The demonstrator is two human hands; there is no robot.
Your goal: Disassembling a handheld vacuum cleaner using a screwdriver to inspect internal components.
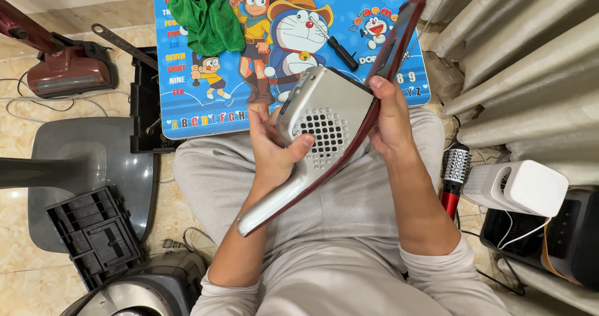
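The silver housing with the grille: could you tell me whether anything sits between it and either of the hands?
Nothing visible: the left hand grips the silver housing directly, and the right hand clasps its dark red edge.

Screwdriver (pixel 340 49), cloth (pixel 208 15) cluttering tray (pixel 187 107)

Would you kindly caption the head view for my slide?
Both hands, left hand and right hand, grip a silver-and-maroon appliance casing above a cartoon lap desk.

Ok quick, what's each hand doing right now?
Left hand: closed on the silver and red appliance housing, thumb on its grille.
Right hand: gripping the same housing's red edge.
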